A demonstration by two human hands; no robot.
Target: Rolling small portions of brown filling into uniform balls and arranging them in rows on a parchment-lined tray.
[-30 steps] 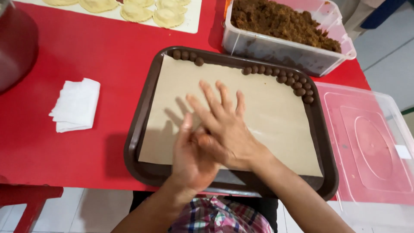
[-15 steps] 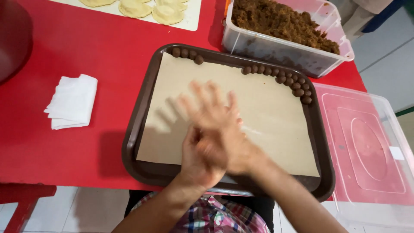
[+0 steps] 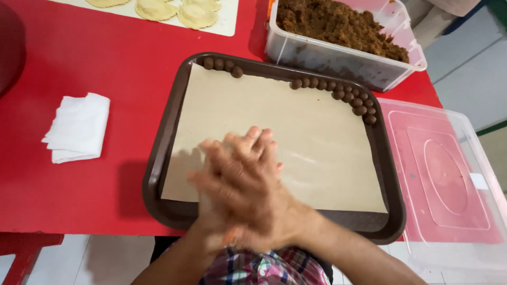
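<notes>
My left hand (image 3: 257,148) and my right hand (image 3: 232,195) are pressed palm to palm over the near edge of a brown tray (image 3: 163,137). The right hand lies on top, with fingers stretched out and blurred by motion. Whatever is between the palms is hidden. The tray is lined with tan paper (image 3: 301,126). Several small brown balls (image 3: 348,97) line its far right corner, and a few more brown balls (image 3: 222,64) sit at the far left corner. A clear tub of brown crumbly mix (image 3: 343,26) stands just behind the tray.
The red table (image 3: 105,58) holds a folded white napkin (image 3: 78,126) left of the tray. The tub's clear lid (image 3: 443,174) lies to the right. Pale round dough pieces (image 3: 174,9) rest on a white board at the far edge. A dark red rounded object (image 3: 8,47) is at far left.
The hands have slid against each other and moved nearer to me, from spread over the paper to the tray's front edge. The view has shifted slightly.
</notes>
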